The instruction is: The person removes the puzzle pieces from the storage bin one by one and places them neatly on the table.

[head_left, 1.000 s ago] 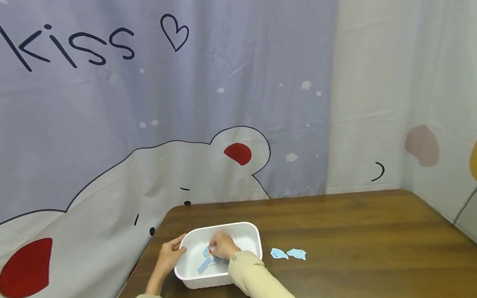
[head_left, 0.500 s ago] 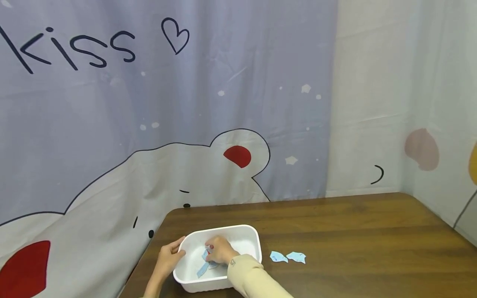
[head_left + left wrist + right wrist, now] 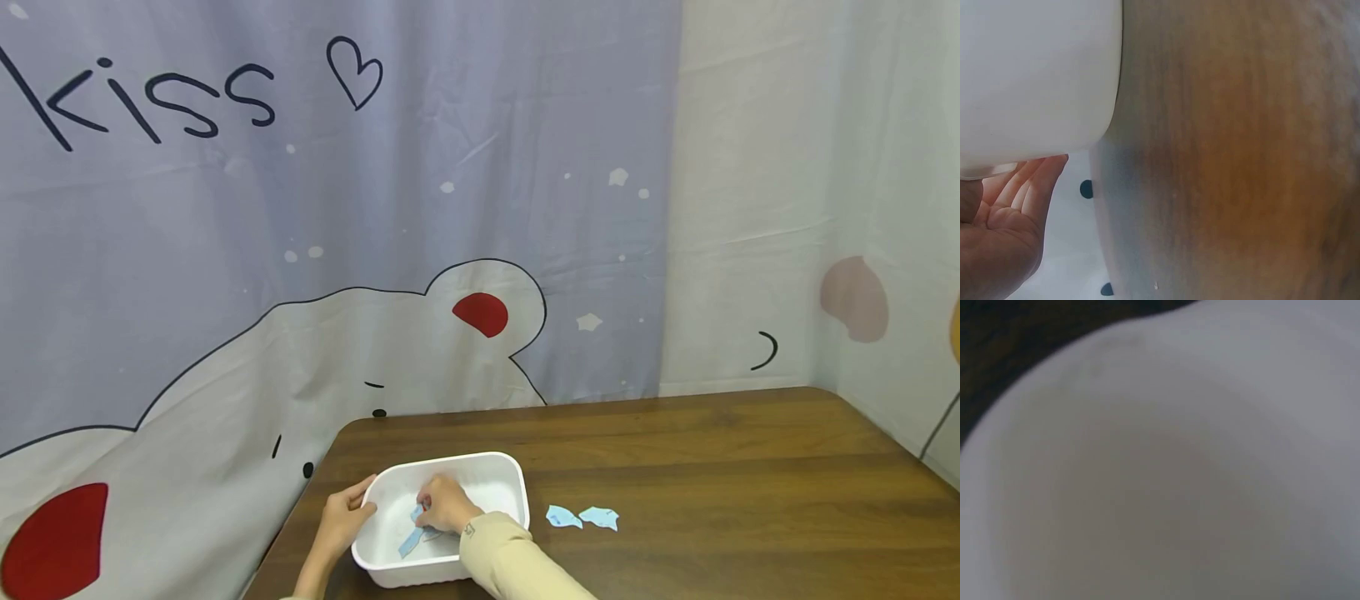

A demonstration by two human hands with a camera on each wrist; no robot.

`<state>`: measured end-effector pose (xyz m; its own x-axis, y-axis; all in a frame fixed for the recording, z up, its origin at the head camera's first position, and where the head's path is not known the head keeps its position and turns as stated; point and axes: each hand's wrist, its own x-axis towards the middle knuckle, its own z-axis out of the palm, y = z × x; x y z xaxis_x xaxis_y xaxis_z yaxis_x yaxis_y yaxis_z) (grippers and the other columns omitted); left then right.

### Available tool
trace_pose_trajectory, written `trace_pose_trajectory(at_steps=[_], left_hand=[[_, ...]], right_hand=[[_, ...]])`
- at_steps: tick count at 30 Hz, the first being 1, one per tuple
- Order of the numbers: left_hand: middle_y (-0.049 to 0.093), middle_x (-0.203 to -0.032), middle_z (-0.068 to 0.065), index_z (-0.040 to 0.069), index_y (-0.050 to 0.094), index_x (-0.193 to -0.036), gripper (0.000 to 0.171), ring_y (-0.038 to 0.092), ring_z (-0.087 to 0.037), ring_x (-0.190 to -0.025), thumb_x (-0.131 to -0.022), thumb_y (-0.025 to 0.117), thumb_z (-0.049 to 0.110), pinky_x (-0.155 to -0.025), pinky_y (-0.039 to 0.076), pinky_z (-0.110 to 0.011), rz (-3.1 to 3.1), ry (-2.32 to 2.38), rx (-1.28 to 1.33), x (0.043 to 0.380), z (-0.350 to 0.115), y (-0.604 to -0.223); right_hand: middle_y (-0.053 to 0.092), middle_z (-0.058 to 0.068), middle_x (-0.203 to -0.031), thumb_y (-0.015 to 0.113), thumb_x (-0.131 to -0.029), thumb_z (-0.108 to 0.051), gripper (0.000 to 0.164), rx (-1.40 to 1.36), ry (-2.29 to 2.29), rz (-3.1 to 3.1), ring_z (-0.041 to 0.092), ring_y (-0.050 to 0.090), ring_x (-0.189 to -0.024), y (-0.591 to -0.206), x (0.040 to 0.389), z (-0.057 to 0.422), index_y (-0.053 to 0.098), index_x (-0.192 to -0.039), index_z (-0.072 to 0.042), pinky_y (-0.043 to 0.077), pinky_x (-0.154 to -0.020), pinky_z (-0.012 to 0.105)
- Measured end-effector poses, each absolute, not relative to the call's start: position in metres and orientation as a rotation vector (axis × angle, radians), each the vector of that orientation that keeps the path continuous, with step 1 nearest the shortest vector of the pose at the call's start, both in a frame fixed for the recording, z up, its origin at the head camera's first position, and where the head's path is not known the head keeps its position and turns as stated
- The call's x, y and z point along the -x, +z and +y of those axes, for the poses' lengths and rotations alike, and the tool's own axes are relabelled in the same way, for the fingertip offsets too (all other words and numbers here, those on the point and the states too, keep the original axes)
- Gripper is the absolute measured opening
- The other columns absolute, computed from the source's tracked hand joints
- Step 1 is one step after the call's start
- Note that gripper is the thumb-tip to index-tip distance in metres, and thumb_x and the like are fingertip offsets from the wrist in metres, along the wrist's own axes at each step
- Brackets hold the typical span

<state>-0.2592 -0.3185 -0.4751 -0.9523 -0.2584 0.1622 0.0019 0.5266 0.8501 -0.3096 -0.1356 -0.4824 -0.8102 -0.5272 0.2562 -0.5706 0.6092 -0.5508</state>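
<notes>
A white plastic tub point(image 3: 491, 483) stands on the wooden table at its near left. My left hand point(image 3: 341, 521) grips the tub's left end, thumb at the rim; in the left wrist view the fingers of the left hand point(image 3: 1013, 219) reach along the outside of the tub point(image 3: 1035, 75). Inside the tub, the bent fingers of my right hand point(image 3: 447, 502) pinch a small light-blue paper piece with a red patch, mostly hidden by them. Another light-blue paper piece point(image 3: 410, 543) lies on the tub's floor just below the fingertips. The right wrist view is blurred, filled by the white tub point(image 3: 1260, 394).
Two light-blue paper pieces, a left one point(image 3: 563, 517) and a right one point(image 3: 600, 518), lie side by side on the wooden table point(image 3: 720, 475), right of the tub. Behind the table hangs a printed curtain point(image 3: 562, 125).
My right hand has shifted slightly left inside the tub, and its fingers now cover more of the red-marked piece. The left hand keeps its hold on the tub.
</notes>
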Motion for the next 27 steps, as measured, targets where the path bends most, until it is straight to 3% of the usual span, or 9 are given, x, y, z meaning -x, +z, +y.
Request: trace_pose_trajectory(at_steps=[6,27], left_hand=[[0.059,-0.124,-0.032,-0.011,0.054,-0.131,0.048,0.064,-0.043,-0.111,-0.083,0.058,-0.005,-0.081,0.061,-0.039,-2.497,-1.395,-0.223,0.2593,-0.3185,-0.4763],[0.059,-0.126,-0.032,-0.010,0.055,-0.130,0.047,0.063,-0.043,-0.113,-0.083,0.058,-0.005,-0.082,0.060,-0.039,-2.495,-1.399,-0.211,0.2585,-0.3181,-0.4746]], right_hand=[[0.056,-0.001,-0.069,0.084,-0.068,-0.008,0.024,-0.884,1.102,-2.760,0.007,0.047,-0.066,-0.4834,0.3102,-0.1366,0.070,-0.085,0.001,0.043,-0.065,0.016],[0.056,0.002,-0.072,0.084,-0.066,-0.004,0.026,-0.733,1.195,-2.783,0.014,0.049,-0.066,-0.4789,0.3084,-0.1367,0.063,-0.081,-0.001,0.046,-0.065,0.022]])
